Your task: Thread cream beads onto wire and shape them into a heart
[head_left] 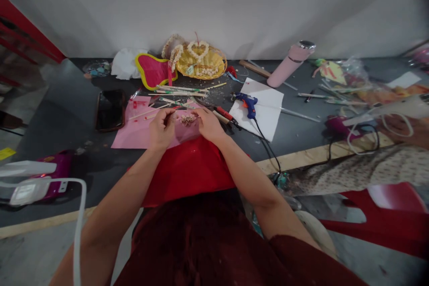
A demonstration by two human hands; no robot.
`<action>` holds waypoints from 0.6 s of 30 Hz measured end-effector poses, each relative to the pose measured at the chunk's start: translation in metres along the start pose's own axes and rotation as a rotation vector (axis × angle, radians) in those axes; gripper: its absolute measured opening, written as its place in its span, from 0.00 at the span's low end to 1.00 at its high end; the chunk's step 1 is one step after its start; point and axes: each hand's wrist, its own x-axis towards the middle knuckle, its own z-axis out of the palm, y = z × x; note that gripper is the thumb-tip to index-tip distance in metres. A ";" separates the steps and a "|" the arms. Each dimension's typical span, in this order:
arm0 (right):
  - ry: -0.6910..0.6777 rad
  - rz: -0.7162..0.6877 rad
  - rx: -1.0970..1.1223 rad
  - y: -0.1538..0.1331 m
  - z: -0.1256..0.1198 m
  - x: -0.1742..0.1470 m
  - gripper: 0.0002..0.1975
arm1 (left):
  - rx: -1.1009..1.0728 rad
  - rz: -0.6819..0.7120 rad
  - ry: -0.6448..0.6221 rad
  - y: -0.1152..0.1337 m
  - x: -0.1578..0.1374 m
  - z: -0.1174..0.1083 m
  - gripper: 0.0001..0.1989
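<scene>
My left hand (pixel 162 128) is closed in a pinch over the pink paper (pixel 127 136); whatever sits between its fingertips is too small to make out. Between my hands lies a small clump of beige bits (pixel 188 119), perhaps beads or dried flower pieces. My right hand (pixel 210 124) is at the clump's right side, its fingers bent and drawn together, their tips partly hidden. Red cloth (pixel 191 172) hangs over the table edge beneath my wrists. Thin paper-wrapped sticks (pixel 182 91) lie just beyond my hands, and red-handled pliers (pixel 225 114) rest right of my right hand.
At the back stands a yellow wicker basket (pixel 214 69) with beige heart-shaped rings, beside a pink yellow-edged pad (pixel 152 73). A blue glue gun (pixel 248 103) lies on white paper (pixel 268 98), its cord trailing. A pink flask (pixel 288 65), phone (pixel 110 109) and another person's arm (pixel 409 129) flank the workspace.
</scene>
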 end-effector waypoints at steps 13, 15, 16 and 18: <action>0.287 0.153 0.253 -0.006 -0.009 0.002 0.13 | 0.413 0.152 -0.241 -0.022 0.005 0.002 0.08; 0.250 0.152 0.237 -0.007 -0.008 0.002 0.12 | 0.448 0.148 -0.255 -0.024 0.005 0.003 0.10; 0.231 0.151 0.239 -0.008 -0.007 0.002 0.12 | 0.461 0.149 -0.256 -0.025 0.005 0.003 0.11; 0.206 0.132 0.249 -0.008 -0.005 0.002 0.12 | 0.468 0.169 -0.254 -0.025 0.005 0.003 0.13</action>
